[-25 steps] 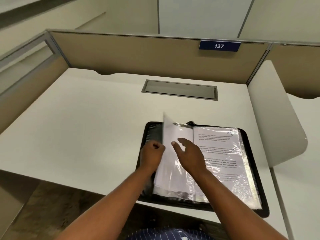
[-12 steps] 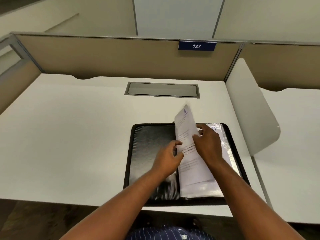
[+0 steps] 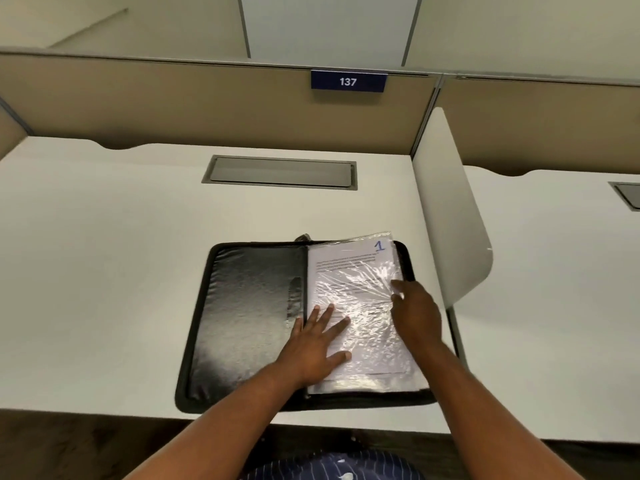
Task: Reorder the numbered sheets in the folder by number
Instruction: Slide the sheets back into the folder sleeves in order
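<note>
A black zip folder (image 3: pixel 249 313) lies open on the white desk (image 3: pixel 104 271). Its left half is bare black lining. On its right half lies a stack of plastic sleeves, and the top sheet (image 3: pixel 356 275) carries a blue "1" in its upper right corner. My left hand (image 3: pixel 317 344) rests flat with spread fingers on the lower left of that sheet. My right hand (image 3: pixel 414 311) is at the stack's right edge, fingers bent over the sleeve edges; whether it pinches them is unclear.
A grey cable hatch (image 3: pixel 280 172) is set into the desk behind the folder. A white curved divider (image 3: pixel 450 216) stands just right of the folder. Beige partition walls with a blue "137" plate (image 3: pixel 348 81) close the back. The desk's front edge runs under the folder.
The sheet marked 1, held upright mid-turn before, now lies flat on the right stack. My left hand has opened and flattened on it; my right hand moved to the right edge.
</note>
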A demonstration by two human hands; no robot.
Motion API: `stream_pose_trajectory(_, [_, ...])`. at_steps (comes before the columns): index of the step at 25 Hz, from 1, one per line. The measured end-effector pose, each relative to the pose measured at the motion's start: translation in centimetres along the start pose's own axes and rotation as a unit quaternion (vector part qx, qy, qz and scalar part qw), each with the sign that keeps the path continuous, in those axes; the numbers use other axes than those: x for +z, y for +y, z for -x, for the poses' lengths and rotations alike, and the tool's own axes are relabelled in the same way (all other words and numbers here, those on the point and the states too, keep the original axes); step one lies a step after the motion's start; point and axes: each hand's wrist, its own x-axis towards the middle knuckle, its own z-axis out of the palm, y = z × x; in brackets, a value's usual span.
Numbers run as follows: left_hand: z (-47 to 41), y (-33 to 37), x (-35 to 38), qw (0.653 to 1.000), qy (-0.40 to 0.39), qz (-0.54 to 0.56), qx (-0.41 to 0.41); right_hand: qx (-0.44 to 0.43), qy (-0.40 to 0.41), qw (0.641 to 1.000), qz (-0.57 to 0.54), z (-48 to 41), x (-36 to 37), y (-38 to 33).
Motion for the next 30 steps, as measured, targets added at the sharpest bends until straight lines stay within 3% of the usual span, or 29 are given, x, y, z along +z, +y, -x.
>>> stream_pose_trajectory(3, [-0.8,1.3,1.7,0.999,-0.011,-0.045,-0.017,-0.009,-0.055,0.998,0.033,-0.5,0.4,4.0])
stream_pose_trajectory(9, [-1.0,1.4,2.5,0.996,-0.008,-0.09,-0.024,-0.188,-0.125,0.951,0.211,1.0,2.8,8.5])
stream_pose_trajectory(19, [-0.7,1.7,1.9,0.998,0.0,-0.052,-0.024,-0.198,-0.135,0.943,0.233,1.1,3.0,10.0])
stream_pose_trajectory(24, [1.3,-1.6,1.9,0.967,0.162,-0.002,-0.196,-0.114,-0.095,0.974,0.171,1.2,1.5,10.0])
stream_pose_trajectory(27, [2.9,-5.4,0.7,0.915,0.216,0.015,-0.34,-0.068,-0.077,0.983,0.151,1.5,1.4,9.5])
stream_pose_trajectory(30, [4.2,-8.8,-0.9,0.853,0.209,0.086,-0.47,-0.042,-0.077,0.981,0.173,1.5,1.9,8.0])
